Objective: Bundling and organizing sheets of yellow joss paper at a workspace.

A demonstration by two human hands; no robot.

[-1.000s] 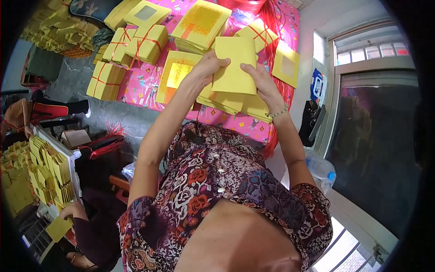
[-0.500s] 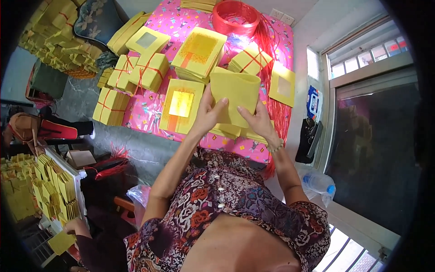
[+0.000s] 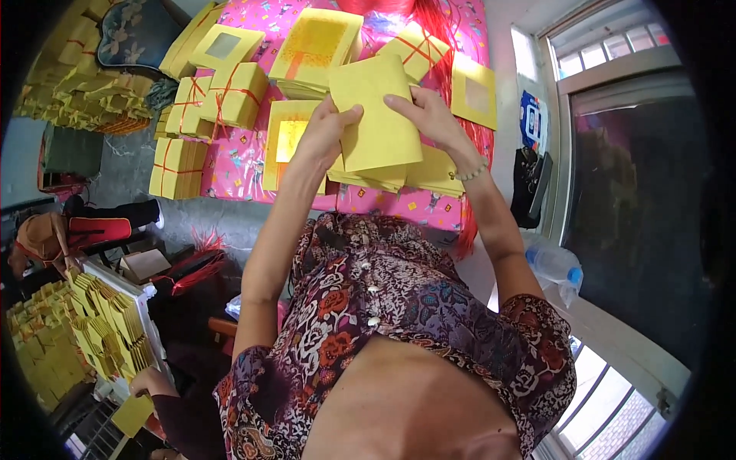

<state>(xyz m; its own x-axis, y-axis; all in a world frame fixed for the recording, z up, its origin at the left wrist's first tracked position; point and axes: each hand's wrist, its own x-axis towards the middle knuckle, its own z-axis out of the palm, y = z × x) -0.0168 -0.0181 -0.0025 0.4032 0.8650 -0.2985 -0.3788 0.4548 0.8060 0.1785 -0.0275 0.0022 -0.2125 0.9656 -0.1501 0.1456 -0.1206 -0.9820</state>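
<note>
- Head view: the person holds a yellow paper sheet [image 3: 379, 115] up over the table [image 3: 245, 165], which wears a pink patterned cloth.
- The left hand [image 3: 326, 130] grips the sheet's left edge, its fingers [image 3: 346, 115] clamped on the paper with the thumb lying across the face.
- The right hand [image 3: 429, 115] grips the right edge, its fingers [image 3: 400, 100] pressed onto the top of the sheet; a bead bracelet [image 3: 471, 172] sits on that wrist.
- Just under the sheet lies a loose pile of yellow sheets [image 3: 399, 175] at the table's near edge.
- Left of the sheet a gold-centred stack [image 3: 287, 142] rests beside the left hand.
- Further left of the sheet are bundles tied with red string [image 3: 230, 96].
- Beyond the sheet, a tall stack [image 3: 318, 46] and red string [image 3: 429, 15].
- Far below and left of the sheet, another person's hand [image 3: 146, 381] holds a yellow paper near the rack of yellow packs [image 3: 107, 322].
</note>
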